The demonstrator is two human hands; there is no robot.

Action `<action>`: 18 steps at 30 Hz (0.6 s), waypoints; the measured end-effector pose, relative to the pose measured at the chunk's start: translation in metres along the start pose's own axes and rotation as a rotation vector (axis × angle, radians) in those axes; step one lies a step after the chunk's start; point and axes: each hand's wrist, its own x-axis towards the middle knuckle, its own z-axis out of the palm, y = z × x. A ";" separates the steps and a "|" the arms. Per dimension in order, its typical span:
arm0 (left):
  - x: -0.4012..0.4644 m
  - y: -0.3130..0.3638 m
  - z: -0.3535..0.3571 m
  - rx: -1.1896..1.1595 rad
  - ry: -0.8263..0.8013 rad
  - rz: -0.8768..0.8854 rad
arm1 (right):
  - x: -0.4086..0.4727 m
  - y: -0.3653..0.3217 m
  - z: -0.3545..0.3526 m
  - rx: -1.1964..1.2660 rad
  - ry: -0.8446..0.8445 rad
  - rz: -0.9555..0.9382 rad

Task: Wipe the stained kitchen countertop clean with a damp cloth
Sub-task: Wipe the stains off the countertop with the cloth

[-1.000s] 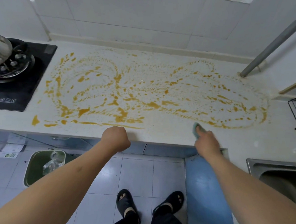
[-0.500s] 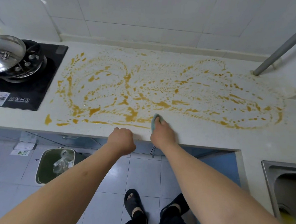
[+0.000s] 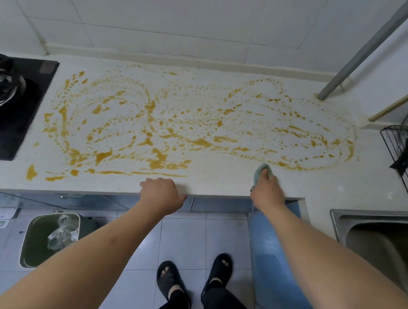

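A white speckled countertop (image 3: 220,181) carries wide orange-brown stain swirls (image 3: 166,133) from the stove side to the right side. My right hand (image 3: 266,190) grips a small pale green cloth (image 3: 260,171) and presses it on the counter near the front edge, just below the right part of the stain. My left hand (image 3: 162,194) rests on the counter's front edge with its fingers curled over the lip, left of the cloth.
A black gas stove (image 3: 12,109) sits at the left end. A steel sink (image 3: 379,239) lies at the right, with a black wire rack (image 3: 405,159) behind it. A slanted metal pipe (image 3: 354,56) meets the counter at back right. A green bin (image 3: 49,240) stands on the floor.
My right hand has slid the cloth to the right along the front strip, after having swept left half a second before. The left hand has stayed on the front edge.
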 end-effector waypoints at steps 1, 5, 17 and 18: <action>0.000 0.001 -0.001 -0.025 0.006 -0.011 | 0.001 0.003 -0.002 0.001 0.004 0.032; 0.000 0.008 -0.003 -0.031 0.019 -0.045 | 0.002 -0.019 0.000 -0.084 -0.003 0.115; -0.028 -0.024 0.003 -0.308 0.055 -0.064 | -0.018 -0.113 0.031 -0.154 -0.133 -0.574; -0.029 -0.029 0.001 -0.355 0.053 -0.070 | -0.017 -0.106 0.030 -0.153 -0.140 -0.586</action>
